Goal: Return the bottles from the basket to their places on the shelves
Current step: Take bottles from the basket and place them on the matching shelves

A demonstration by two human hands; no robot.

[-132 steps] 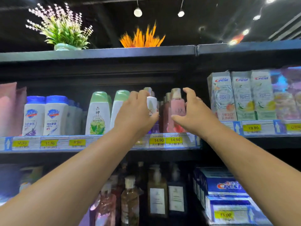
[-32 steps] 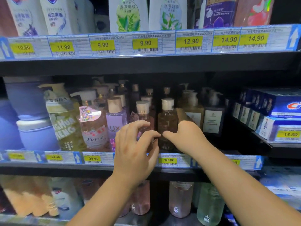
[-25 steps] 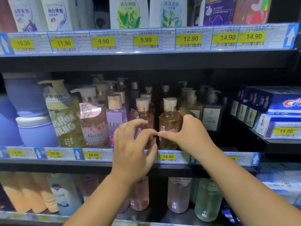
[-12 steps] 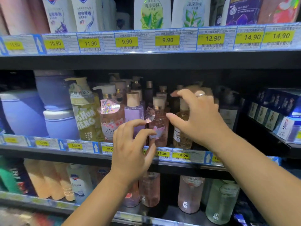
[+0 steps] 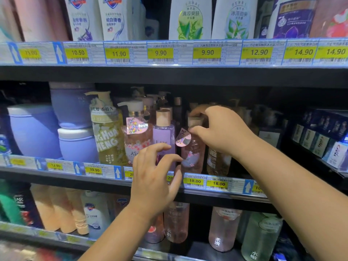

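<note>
So, centre of frame, mid shelf: the pink bottle stands upright at the front edge. It sits betw. a purple bottle on its left and an amber bottle on its right, just above the 18.00 price tag.

R hand comes in from the right of frame and grips the pink bottle by its beige cap. Its fingers curl over the cap top, w/ the thumb pressed in just under the cap at the neck. The bottle body hangs clear below the hand, and its round sticker shows left of the thumb.

L hand is lower centre, in front of the shelf edge and the purple bottle. Its fingers are loosely curled and spread, holding nothing. The fingertips are near the pink bottle's lower left side; can't tell if they touch.
</note>
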